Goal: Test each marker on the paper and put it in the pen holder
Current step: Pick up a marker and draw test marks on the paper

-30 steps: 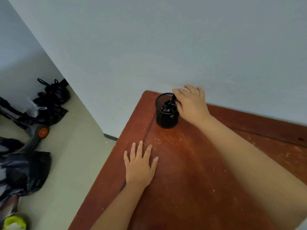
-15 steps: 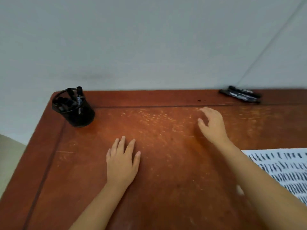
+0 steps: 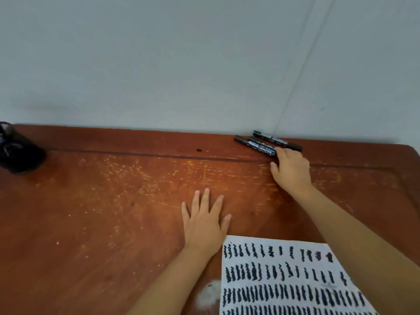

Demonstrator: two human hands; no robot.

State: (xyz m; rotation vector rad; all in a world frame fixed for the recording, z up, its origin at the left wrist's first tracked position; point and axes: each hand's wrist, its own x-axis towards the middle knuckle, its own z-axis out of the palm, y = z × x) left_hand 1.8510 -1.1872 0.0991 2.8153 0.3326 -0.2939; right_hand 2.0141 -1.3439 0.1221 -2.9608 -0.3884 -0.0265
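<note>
In the head view, a worn reddish-brown tabletop [image 3: 113,212] is seen set against a pale grey wall [image 3: 181,64]. The left hand [image 3: 204,221] is laid flat on the wood near the middle, palm down, its fingers straight and spread, with nothing held in its grip. It lies just beside the upper left corner of the paper [image 3: 291,278], which is spread at the lower right and is covered with rows of short black test strokes; the right forearm crosses over the paper's right part.

The right hand [image 3: 291,169] is stretched to the far edge of the tabletop, where a small cluster of black markers [image 3: 263,145] lies against the wall. Its fingertips are placed on the near end of the cluster, touching the markers; whether its grip is clamped on one of them cannot be told, since the fingers are seen only from behind.

The black mesh pen holder [image 3: 18,153] is found at the far left corner of the tabletop, cut by the frame edge, well apart from both hands and from the markers. Dark shapes are seen inside it, too blurred to be made out.
</note>
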